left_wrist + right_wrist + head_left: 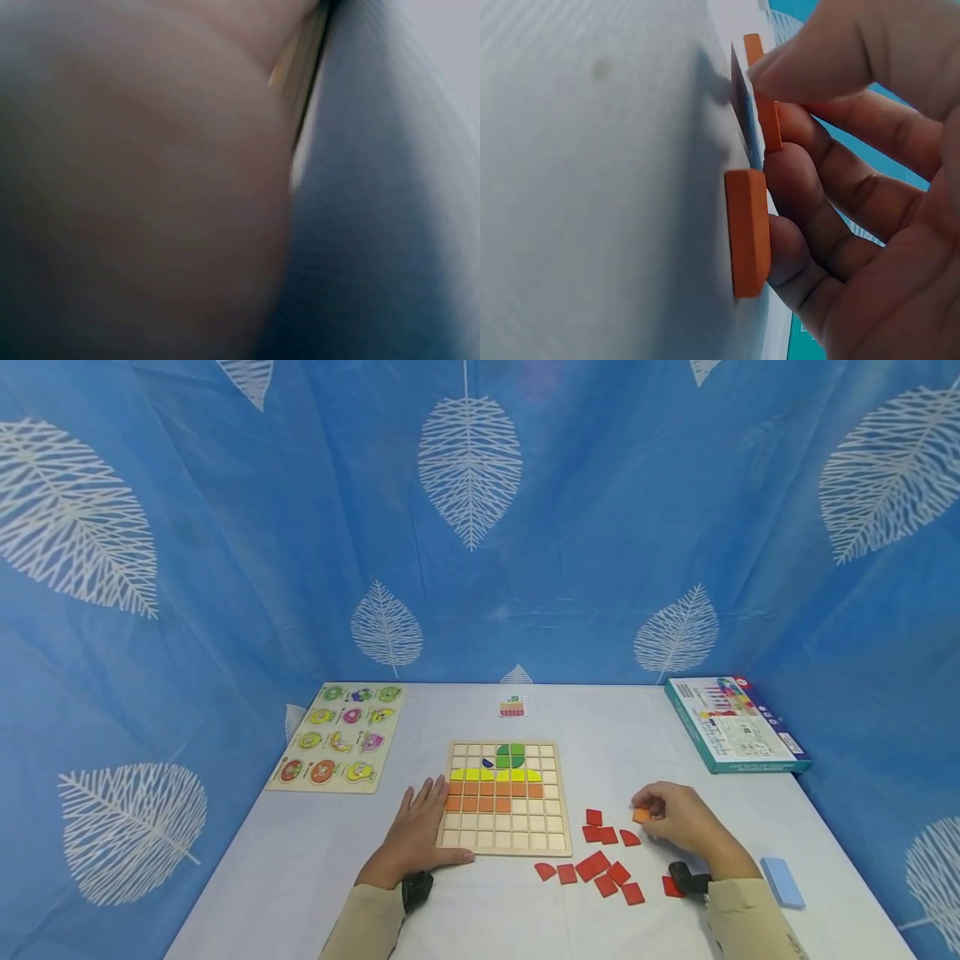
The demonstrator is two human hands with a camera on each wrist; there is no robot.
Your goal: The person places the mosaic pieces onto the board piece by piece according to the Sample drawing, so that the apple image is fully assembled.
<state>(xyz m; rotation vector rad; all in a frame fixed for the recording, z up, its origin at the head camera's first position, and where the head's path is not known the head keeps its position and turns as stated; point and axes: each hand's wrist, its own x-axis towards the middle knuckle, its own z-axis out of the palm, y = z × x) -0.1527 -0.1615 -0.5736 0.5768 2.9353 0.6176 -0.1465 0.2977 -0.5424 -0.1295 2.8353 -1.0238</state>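
Note:
A wooden grid board [519, 822] lies in the middle of the table, its upper rows filled with green, blue, yellow and orange tiles. My left hand [422, 828] rests at its left side, fingers extended along the edge and thumb near the bottom corner. In the left wrist view the palm is blurred and covers most of the picture. To the right of the board, my right hand [678, 818] pinches an orange tile [771, 124] between thumb and fingers. A second orange tile [748, 232] stands close by, touching a lower fingertip in the right wrist view.
Several red tiles [606, 885] are scattered between board and right hand. Behind the board lies a small pattern card [513, 706]. A fruit puzzle board [348, 768] is at the left, a game box [738, 727] at the back right, and a light-blue block [782, 882] beside the right sleeve.

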